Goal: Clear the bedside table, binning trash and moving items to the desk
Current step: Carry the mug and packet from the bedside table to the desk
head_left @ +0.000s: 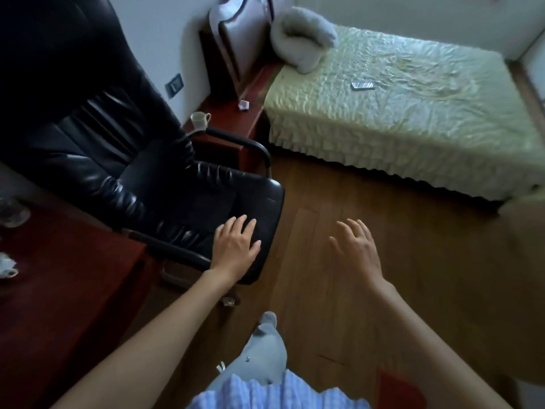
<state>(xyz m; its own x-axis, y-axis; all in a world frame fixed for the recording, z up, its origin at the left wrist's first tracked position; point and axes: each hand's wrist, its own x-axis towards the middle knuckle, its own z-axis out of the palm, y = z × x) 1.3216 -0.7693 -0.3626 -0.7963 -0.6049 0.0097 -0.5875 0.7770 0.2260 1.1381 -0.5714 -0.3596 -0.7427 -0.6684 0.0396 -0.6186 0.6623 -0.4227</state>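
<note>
The red-brown bedside table (230,119) stands between a black chair and the bed, far ahead of me. On it sit a pale mug (200,120) and a small white crumpled item (244,105). The dark red desk (59,290) fills the lower left, with small white objects (7,268) at its left edge. My left hand (236,246) hovers open over the front corner of the chair seat. Over the wooden floor, my right hand (356,249) is open with fingers spread. Neither hand holds anything.
A black leather office chair (118,149) stands between the desk and the bedside table. The bed (398,113) with a green cover carries a phone (362,85) and a white pillow (303,39). Wooden floor (383,290) lies ahead of me.
</note>
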